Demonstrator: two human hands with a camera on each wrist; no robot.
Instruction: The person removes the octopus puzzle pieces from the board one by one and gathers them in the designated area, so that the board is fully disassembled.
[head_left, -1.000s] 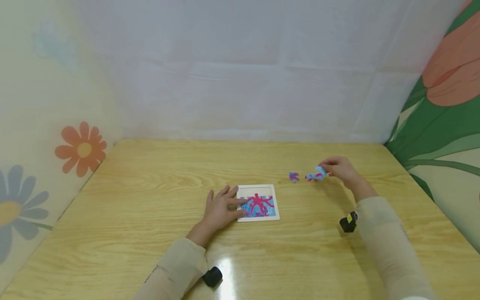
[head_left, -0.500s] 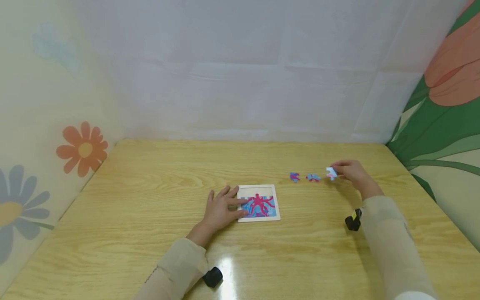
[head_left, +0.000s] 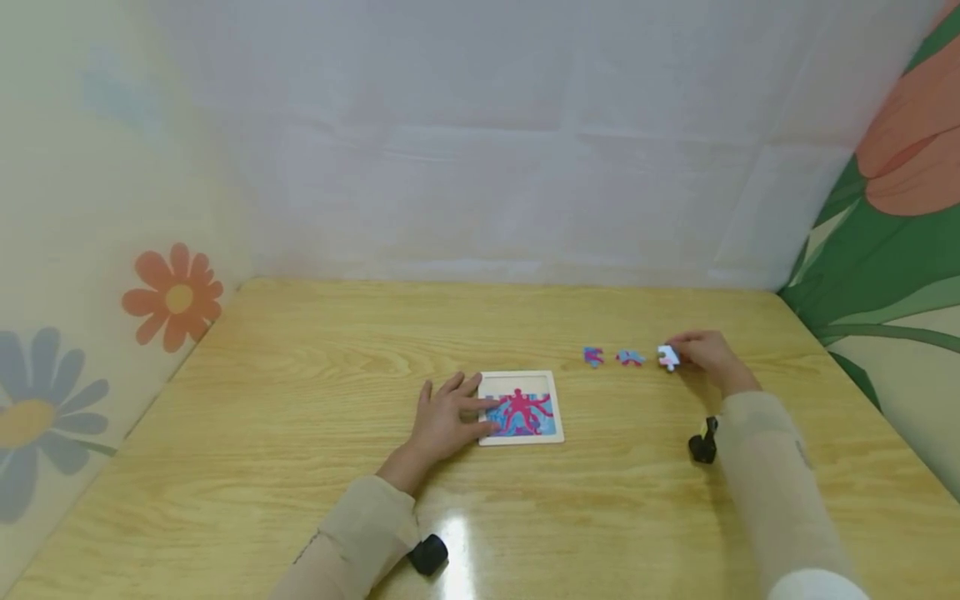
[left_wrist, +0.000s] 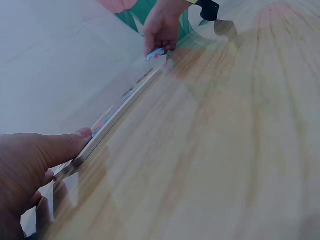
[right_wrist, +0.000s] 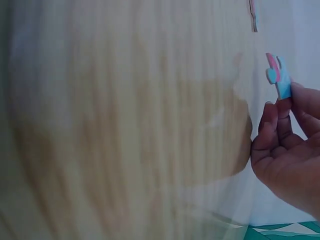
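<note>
A square puzzle tray [head_left: 558,417] lies on the table, its lower part filled with a pink octopus picture on blue and a bare strip along its far side. My left hand [head_left: 444,423] rests on its left edge with fingers spread; in the left wrist view the thumb [left_wrist: 70,146] presses the rim. To the right, my right hand [head_left: 705,354] pinches a light-blue and pink puzzle piece [head_left: 667,357] between thumb and fingertips. The right wrist view shows that piece [right_wrist: 280,77] edge-on, held up off the wood.
Two loose puzzle pieces lie left of the right hand: a purple-pink one [head_left: 593,357] and a blue-pink one [head_left: 630,357]. The wooden table [head_left: 300,350] meets a white cloth backdrop [head_left: 480,167] behind. Flower-painted panels stand at both sides.
My right hand has drawn its puzzle piece away to the right from beside the middle loose piece, then lowered it slightly. The left hand keeps its place on the tray.
</note>
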